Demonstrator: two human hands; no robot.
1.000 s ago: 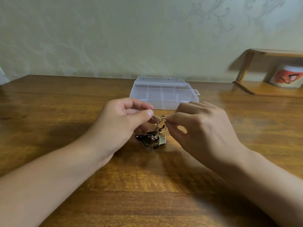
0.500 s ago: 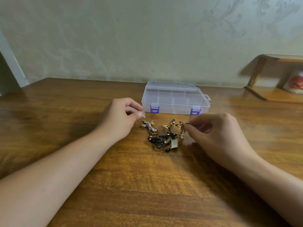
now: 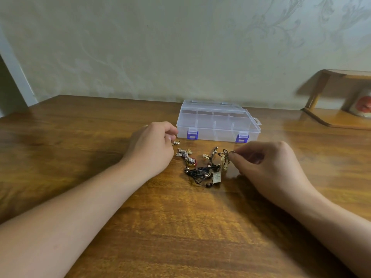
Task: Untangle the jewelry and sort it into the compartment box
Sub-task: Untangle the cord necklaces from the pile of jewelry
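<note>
1. Since a second ago both my hands have parted: then they pinched one cluster together over the pile; now each sits at its own side, and the pieces lie spread on the wooden table (image 3: 80, 137).
2. Left: my left hand (image 3: 152, 145) rests on the table with fingers curled under. A small gold piece (image 3: 175, 142) lies just beside its fingertips. Whether the fingers grip anything I cannot tell; they are hidden behind the knuckles.
3. Centre left: a sparkly silver pendant (image 3: 184, 153) lies flat, touching a gold ring (image 3: 190, 163) at its near end.
4. Centre: a tangle of black cord (image 3: 198, 173) with small beads and a square metal tag (image 3: 216, 177) lies on the table, near side of the group.
5. Centre, far: the clear compartment box (image 3: 217, 121) stands lid closed, purple latches facing me. No jewelry is visible inside.
6. Right: my right hand (image 3: 267, 167) pinches a bronze ornamental piece (image 3: 224, 159) between thumb and forefinger; its lower end touches the tangle.
7. Far right: a wooden shelf (image 3: 337, 119) holds a white and orange container, blurred.
</note>
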